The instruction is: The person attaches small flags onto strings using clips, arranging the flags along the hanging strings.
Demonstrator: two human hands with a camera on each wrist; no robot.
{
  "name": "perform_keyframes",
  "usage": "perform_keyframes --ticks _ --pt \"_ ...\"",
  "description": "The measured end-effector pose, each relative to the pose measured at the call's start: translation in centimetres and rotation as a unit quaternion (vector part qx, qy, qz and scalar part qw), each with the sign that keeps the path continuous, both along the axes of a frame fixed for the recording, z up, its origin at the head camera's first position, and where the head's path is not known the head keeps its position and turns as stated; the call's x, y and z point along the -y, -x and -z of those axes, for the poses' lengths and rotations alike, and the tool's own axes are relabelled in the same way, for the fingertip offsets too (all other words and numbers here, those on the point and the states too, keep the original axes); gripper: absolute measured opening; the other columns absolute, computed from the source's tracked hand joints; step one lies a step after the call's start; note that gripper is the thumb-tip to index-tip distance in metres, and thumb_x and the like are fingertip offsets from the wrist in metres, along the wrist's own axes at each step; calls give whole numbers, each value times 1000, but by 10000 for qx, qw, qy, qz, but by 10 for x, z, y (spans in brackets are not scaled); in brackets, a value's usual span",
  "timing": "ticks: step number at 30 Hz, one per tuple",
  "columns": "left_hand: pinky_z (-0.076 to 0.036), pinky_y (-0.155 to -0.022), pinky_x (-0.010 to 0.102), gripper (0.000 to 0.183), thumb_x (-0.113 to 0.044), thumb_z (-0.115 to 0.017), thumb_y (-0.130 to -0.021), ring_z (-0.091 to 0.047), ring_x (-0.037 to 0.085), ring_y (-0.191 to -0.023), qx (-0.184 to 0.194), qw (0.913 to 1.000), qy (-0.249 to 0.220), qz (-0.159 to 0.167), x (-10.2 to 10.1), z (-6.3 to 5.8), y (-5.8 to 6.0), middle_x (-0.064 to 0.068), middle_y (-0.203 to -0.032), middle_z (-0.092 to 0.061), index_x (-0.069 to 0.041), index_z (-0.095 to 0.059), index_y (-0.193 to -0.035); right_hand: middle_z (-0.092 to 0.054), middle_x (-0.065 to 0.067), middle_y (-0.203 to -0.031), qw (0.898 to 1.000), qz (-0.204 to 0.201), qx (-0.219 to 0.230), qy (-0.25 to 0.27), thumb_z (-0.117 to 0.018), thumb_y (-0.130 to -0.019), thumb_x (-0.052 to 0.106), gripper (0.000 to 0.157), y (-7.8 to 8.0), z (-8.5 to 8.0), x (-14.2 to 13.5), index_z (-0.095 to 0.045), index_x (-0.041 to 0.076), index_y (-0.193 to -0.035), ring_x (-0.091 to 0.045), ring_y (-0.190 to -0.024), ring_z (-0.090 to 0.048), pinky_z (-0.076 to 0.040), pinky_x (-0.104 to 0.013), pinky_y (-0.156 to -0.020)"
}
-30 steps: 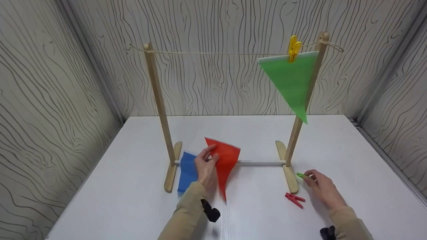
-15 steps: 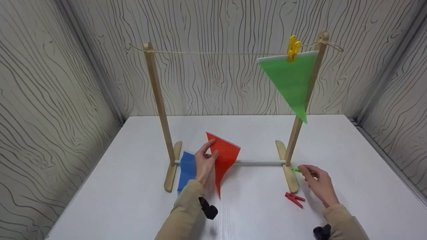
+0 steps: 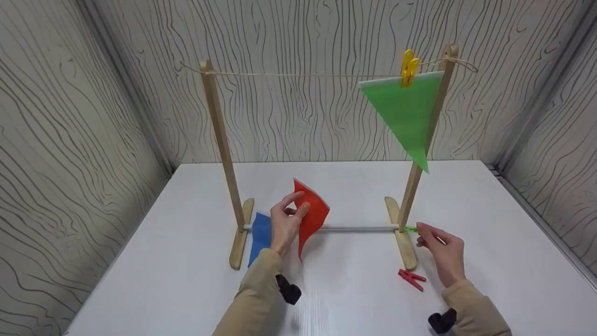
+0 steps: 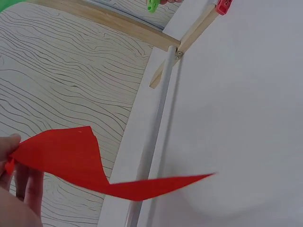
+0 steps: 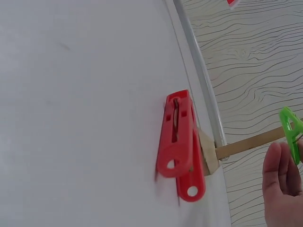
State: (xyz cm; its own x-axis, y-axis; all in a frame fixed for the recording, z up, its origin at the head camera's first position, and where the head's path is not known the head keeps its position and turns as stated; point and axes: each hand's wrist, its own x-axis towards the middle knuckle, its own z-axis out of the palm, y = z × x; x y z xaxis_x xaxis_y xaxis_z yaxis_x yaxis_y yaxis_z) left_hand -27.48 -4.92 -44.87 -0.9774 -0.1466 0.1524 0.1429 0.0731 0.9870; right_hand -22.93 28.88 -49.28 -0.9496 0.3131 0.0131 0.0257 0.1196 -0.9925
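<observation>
A red triangular flag [image 3: 313, 212] hangs from my left hand [image 3: 287, 228], which pinches it near its upper left corner. In the left wrist view the red flag [image 4: 137, 187] bends in a curve, its tip pointing right. My right hand [image 3: 443, 249] pinches a small green clothespin [image 3: 411, 229] beside the base of the right post. The right wrist view shows this green clothespin [image 5: 292, 130] at the fingertips. Below and left of that hand, a red clothespin [image 3: 412, 280] lies on the table. Partly behind my left hand is a blue flag [image 3: 261, 235], draped by the white rod.
A string [image 3: 303, 74] runs between two wooden posts [image 3: 220, 140]. From its right end hangs a green flag [image 3: 406, 116], held by yellow clothespins [image 3: 408, 70]. A white rod [image 3: 359, 228] joins the posts' feet above the white table [image 3: 354, 298].
My left hand has lifted the red flag slightly, and its tip has swung left. My right hand has moved up and left, carrying the green clothespin from near the table.
</observation>
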Motion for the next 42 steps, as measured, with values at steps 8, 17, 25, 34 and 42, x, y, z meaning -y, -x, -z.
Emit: perform_keyframes --ticks 8,17,25,34,42 --pt "-60 -86 35 26 -20 -73 -93 -63 22 -97 -257 9983 -59 -527 -1 -13 -4 10 -117 -72 -11 -75 -117 -70 16 -93 9997 101 -97 210 -63 -98 40 35 2 -6 9 -75 15 -119 -8 -83 -65 -53 -7 -85" --pt "-61 -85 32 18 -19 -78 -89 -67 19 -92 -833 9919 -215 -937 -1 -24 -4 10 -102 -76 -8 -78 -104 -71 8 -98 9888 -150 -463 1412 -65 -97 29 16 1 -14 15 -75 24 -108 -7 -86 -67 -56 -12 -87" --pt "-61 -84 31 19 -17 -80 -87 -69 19 -89 -1164 9872 -387 -1015 0 -35 -2 11 -99 -76 -8 -75 -103 -74 3 -99 9467 -409 -1020 3029 -64 -97 11 13 -1 -28 16 -75 12 -103 -8 -93 -74 -57 -19 -90" --pt "-62 -87 41 42 -12 -78 -88 -74 22 -88 -1286 9853 -714 -869 0 -48 1 15 -98 -76 -6 -56 -124 -72 -2 -103 9146 -605 -1174 3822 -61 -98 8 14 -5 -42 17 -74 9 -105 -12 -101 -74 -56 -22 -93" --pt "-61 -89 45 50 -8 -75 -90 -75 33 -98 -1223 9865 -833 -707 0 -63 0 20 -107 -71 -3 -56 -136 -66 -4 -109 8878 -921 -1665 4189 -57 -100 5 17 -5 -60 25 -70 5 -110 -13 -110 -72 -55 -23 -98"
